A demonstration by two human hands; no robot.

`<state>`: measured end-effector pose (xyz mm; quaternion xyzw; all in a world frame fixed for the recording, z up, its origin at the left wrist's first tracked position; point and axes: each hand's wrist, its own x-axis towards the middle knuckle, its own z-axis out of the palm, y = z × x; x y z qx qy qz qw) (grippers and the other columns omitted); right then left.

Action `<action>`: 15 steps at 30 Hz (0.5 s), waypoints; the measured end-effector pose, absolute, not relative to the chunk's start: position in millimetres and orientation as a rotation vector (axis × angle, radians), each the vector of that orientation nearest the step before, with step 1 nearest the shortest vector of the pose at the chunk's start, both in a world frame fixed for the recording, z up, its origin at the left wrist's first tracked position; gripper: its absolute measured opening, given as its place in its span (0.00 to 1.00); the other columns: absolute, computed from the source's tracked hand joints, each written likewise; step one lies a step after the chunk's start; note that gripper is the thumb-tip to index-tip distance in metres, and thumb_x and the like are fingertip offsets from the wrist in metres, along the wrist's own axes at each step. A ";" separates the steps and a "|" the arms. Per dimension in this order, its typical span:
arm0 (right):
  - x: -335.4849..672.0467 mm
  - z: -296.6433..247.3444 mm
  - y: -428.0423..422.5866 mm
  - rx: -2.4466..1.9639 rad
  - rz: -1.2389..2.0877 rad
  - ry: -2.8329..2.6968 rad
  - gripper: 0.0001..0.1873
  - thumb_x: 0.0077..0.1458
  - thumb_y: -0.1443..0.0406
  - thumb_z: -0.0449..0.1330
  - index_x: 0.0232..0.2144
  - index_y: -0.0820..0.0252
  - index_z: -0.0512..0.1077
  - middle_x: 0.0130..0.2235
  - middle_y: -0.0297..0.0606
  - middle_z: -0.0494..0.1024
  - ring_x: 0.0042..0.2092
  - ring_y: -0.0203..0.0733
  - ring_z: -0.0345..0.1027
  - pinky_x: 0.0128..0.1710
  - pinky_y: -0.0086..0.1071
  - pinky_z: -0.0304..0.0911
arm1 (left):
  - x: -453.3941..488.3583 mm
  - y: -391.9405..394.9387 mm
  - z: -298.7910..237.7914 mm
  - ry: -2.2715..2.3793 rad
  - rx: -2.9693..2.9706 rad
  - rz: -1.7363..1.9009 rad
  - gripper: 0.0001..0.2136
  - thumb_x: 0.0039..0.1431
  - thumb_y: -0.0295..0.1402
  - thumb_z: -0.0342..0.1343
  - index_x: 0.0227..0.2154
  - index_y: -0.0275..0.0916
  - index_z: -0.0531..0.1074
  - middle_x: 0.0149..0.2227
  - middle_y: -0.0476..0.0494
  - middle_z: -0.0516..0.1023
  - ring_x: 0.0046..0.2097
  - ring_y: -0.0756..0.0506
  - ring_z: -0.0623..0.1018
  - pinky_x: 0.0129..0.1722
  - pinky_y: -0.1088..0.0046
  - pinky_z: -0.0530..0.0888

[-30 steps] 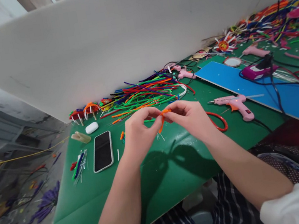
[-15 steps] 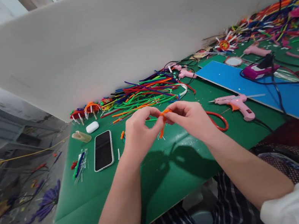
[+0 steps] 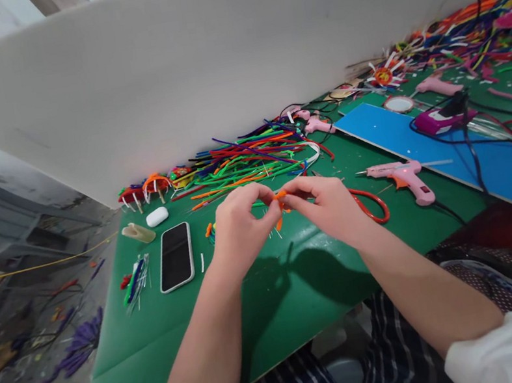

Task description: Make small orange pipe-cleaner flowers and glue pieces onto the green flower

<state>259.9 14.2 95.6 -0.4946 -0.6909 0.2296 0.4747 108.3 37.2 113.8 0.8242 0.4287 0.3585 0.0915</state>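
Observation:
Both hands meet above the green table (image 3: pixel 276 307), pinching a small orange pipe cleaner (image 3: pixel 280 196) between them. My left hand (image 3: pixel 246 223) grips it with thumb and index finger from the left. From the right, my right hand (image 3: pixel 325 205) pinches the other part; its fingertips partly hide the piece. A short orange end hangs below the fingers. Beneath them lie thin bits of wire or clippings. Red-handled scissors or pliers (image 3: pixel 379 217) lie just right of my right hand, partly covered by it. A small orange-and-teal piece (image 3: pixel 209 231) sits left of my left hand.
Behind the hands lies a pile of coloured pipe cleaners (image 3: pixel 241 162). A phone (image 3: pixel 175 257) and white case (image 3: pixel 157 217) are at left. A pink glue gun (image 3: pixel 405 177) with a cord lies at right, beside a blue board (image 3: pixel 493 159). A grey partition (image 3: pixel 213 60) stands behind.
My fingers have shifted slightly on the orange pipe cleaner, and its hanging end now looks shorter and sits a little higher. The hands stay in nearly the same place.

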 end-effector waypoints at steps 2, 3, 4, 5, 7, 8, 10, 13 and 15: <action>261.1 95.2 14.6 -1.202 0.531 -1.723 0.06 0.53 0.66 0.55 0.31 0.58 0.72 0.30 0.32 0.76 0.32 0.34 0.68 0.30 0.26 0.61 | 107.7 37.1 114.8 1.280 2.447 1.052 0.01 0.48 0.28 0.53 0.25 0.39 0.69 0.26 0.53 0.74 0.30 0.51 0.72 0.31 0.76 0.67; 261.8 94.8 14.8 -1.201 0.513 -1.740 0.06 0.53 0.66 0.54 0.31 0.58 0.71 0.30 0.32 0.76 0.32 0.34 0.68 0.30 0.26 0.61 | 107.3 37.2 115.2 1.276 2.449 1.040 0.01 0.49 0.28 0.53 0.25 0.40 0.69 0.26 0.52 0.74 0.30 0.51 0.73 0.31 0.76 0.67; 262.5 94.2 15.1 -1.204 0.484 -1.760 0.06 0.54 0.66 0.54 0.32 0.58 0.71 0.30 0.33 0.76 0.33 0.35 0.68 0.30 0.27 0.61 | 106.8 37.5 115.6 1.270 2.452 1.025 0.01 0.49 0.29 0.53 0.26 0.40 0.69 0.27 0.52 0.74 0.30 0.50 0.73 0.31 0.76 0.66; 263.2 93.6 15.3 -1.211 0.439 -1.784 0.06 0.53 0.66 0.53 0.32 0.59 0.70 0.31 0.34 0.75 0.34 0.36 0.67 0.31 0.28 0.61 | 106.3 37.7 115.8 1.263 2.457 1.007 0.01 0.50 0.30 0.53 0.26 0.40 0.69 0.27 0.52 0.75 0.31 0.50 0.73 0.31 0.76 0.66; 264.0 92.4 15.7 -1.227 0.317 -1.839 0.05 0.53 0.66 0.53 0.31 0.59 0.70 0.33 0.36 0.75 0.36 0.38 0.66 0.34 0.30 0.60 | 105.5 38.1 116.0 1.256 2.475 0.973 0.02 0.51 0.32 0.53 0.27 0.40 0.70 0.28 0.51 0.75 0.31 0.49 0.73 0.31 0.75 0.66; 264.1 91.9 15.8 -1.232 0.260 -1.864 0.05 0.52 0.66 0.53 0.31 0.59 0.69 0.33 0.37 0.75 0.37 0.39 0.66 0.36 0.32 0.60 | 105.2 38.1 115.9 1.258 2.487 0.957 0.03 0.51 0.32 0.53 0.27 0.40 0.70 0.28 0.50 0.76 0.32 0.49 0.73 0.31 0.74 0.66; 263.7 91.2 16.1 -1.239 0.187 -1.897 0.05 0.52 0.67 0.52 0.30 0.59 0.69 0.33 0.38 0.74 0.37 0.40 0.65 0.38 0.33 0.59 | 104.8 37.8 115.9 1.265 2.520 0.927 0.03 0.52 0.32 0.52 0.27 0.40 0.70 0.29 0.50 0.76 0.33 0.48 0.74 0.32 0.73 0.66; 262.4 91.2 16.5 -1.249 0.171 -1.882 0.05 0.51 0.68 0.53 0.28 0.59 0.69 0.31 0.37 0.74 0.36 0.39 0.65 0.36 0.32 0.59 | 104.3 37.0 116.5 1.249 2.561 0.906 0.04 0.53 0.32 0.52 0.29 0.40 0.71 0.30 0.49 0.76 0.34 0.47 0.74 0.33 0.73 0.66; 262.1 92.0 16.4 -1.243 0.212 -1.850 0.04 0.50 0.68 0.53 0.28 0.59 0.69 0.30 0.36 0.74 0.34 0.38 0.66 0.35 0.30 0.59 | 104.0 36.3 117.1 1.231 2.577 0.917 0.04 0.53 0.32 0.51 0.29 0.40 0.71 0.30 0.49 0.77 0.34 0.48 0.74 0.33 0.73 0.66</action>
